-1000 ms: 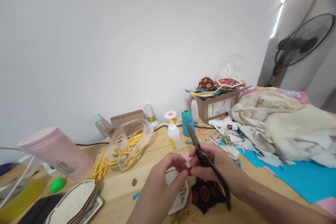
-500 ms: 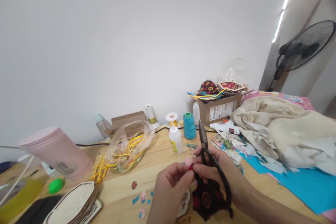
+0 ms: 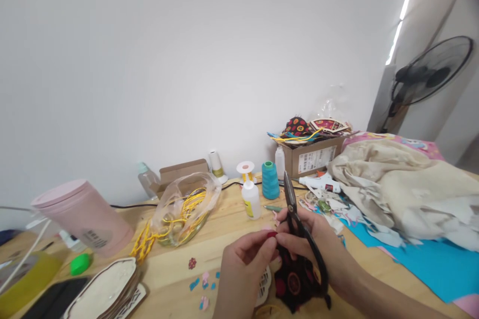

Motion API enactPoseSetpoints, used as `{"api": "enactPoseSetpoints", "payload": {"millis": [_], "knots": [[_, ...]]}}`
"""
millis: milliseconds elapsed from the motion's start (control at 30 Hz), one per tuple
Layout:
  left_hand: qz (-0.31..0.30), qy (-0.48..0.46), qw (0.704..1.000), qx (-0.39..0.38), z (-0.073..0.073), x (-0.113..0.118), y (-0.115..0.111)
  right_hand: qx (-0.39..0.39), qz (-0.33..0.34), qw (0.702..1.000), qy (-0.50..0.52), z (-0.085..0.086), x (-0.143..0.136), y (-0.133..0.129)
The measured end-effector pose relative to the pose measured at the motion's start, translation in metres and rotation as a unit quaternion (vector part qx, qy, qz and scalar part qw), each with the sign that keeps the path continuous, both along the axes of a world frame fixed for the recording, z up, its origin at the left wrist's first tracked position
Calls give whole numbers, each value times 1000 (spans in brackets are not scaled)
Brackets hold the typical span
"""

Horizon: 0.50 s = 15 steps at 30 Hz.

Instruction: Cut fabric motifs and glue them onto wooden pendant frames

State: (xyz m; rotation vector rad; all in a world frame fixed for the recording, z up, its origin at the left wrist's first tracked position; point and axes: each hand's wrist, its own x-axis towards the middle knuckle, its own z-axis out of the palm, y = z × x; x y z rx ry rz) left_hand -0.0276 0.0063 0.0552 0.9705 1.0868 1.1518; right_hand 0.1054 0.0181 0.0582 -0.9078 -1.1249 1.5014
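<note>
My left hand (image 3: 249, 264) pinches a small dark red piece of fabric (image 3: 272, 234) between thumb and fingers. My right hand (image 3: 314, 239) has black scissors (image 3: 291, 204) tucked in it, blades pointing up, while its thumb and fingertips meet the same red piece. Below the right hand hangs or lies a dark patterned cloth (image 3: 294, 281) with red and orange motifs; whether the hand grips it is not clear. Partly behind my left wrist, a pale cut-out lattice piece (image 3: 264, 286) lies on the table. Small blue and pink scraps (image 3: 205, 279) and a red flower-shaped piece (image 3: 192, 263) lie to the left.
A glue bottle (image 3: 250, 200) and a teal thread cone (image 3: 270, 180) stand beyond my hands. At left are a bag of yellow cords (image 3: 187, 209), a pink tumbler (image 3: 82, 217) and stacked pale panels (image 3: 103, 289). A glue gun (image 3: 320, 182), blue sheet (image 3: 422, 264) and crumpled cloth (image 3: 396, 189) lie right.
Both hands stay nearly in place, with the fingers still together at the red piece. The view has shifted very slightly.
</note>
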Motion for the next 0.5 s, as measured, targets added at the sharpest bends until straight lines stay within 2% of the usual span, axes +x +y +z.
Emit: {"api": "enactPoseSetpoints", "payload": {"millis": [133,200,267,367,500], "knots": [[20,8,1000,-18,3,1,0,49,-27,996,-65,4,3,2],[40,-30,998,-33,3,0,0,67,-58,991,-96,9,7,4],[58,-84,994,-40,4,-2,0,86,-60,986,-128,13,11,5],[66,-137,988,-31,5,-4,1,117,9,978,-171,13,14,6],[79,-164,983,-7,9,-8,0,161,88,967,-177,3,10,4]]}}
